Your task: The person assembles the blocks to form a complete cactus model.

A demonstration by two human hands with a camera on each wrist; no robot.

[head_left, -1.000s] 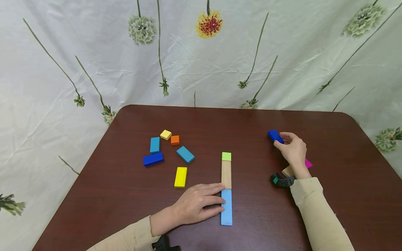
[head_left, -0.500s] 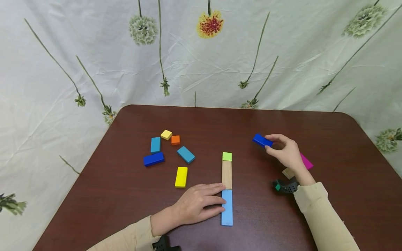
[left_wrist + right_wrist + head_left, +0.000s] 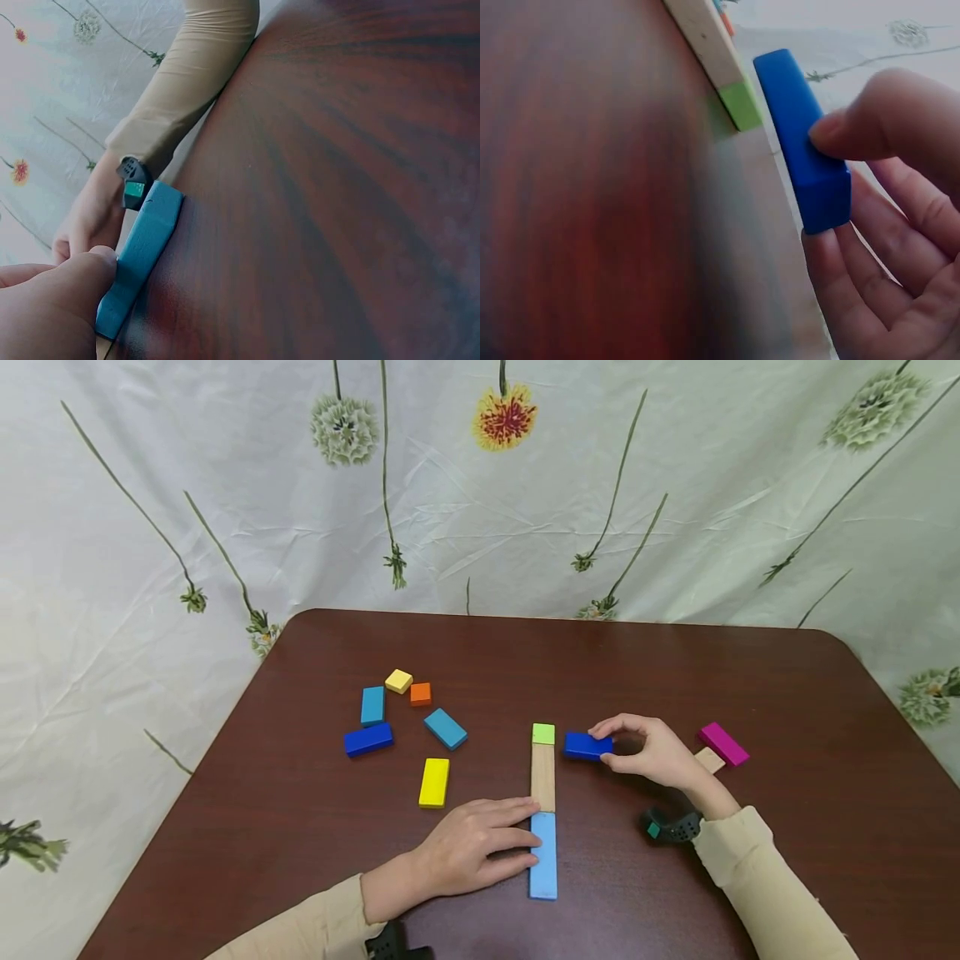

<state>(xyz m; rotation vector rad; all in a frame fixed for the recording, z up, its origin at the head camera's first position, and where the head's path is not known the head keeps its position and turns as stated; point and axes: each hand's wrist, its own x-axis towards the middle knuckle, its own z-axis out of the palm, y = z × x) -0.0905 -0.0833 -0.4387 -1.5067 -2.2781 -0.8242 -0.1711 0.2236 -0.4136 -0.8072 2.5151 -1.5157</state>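
In the head view, a straight row on the table is made of a light blue block [image 3: 543,868], a bare wood block [image 3: 543,775] and a small green block [image 3: 543,733] at its far end. My left hand [image 3: 476,847] rests beside the row, fingers extended, their tips touching the light blue block and the near end of the wood one. My right hand [image 3: 654,753] pinches a dark blue block [image 3: 582,746] between thumb and fingers, just right of the green end. The right wrist view shows that dark blue block [image 3: 795,127] apart from the green one.
Left of the row lie a yellow block [image 3: 434,782], two medium blue blocks [image 3: 446,728], another dark blue block [image 3: 368,739], an orange cube [image 3: 421,694] and a pale yellow cube [image 3: 399,681]. Behind my right hand are a magenta block [image 3: 723,744] and a wood block [image 3: 710,760].
My right hand has carried the dark blue block left and nearer, from the far right to beside the row, turning it roughly crosswise. My left hand has stayed in place.
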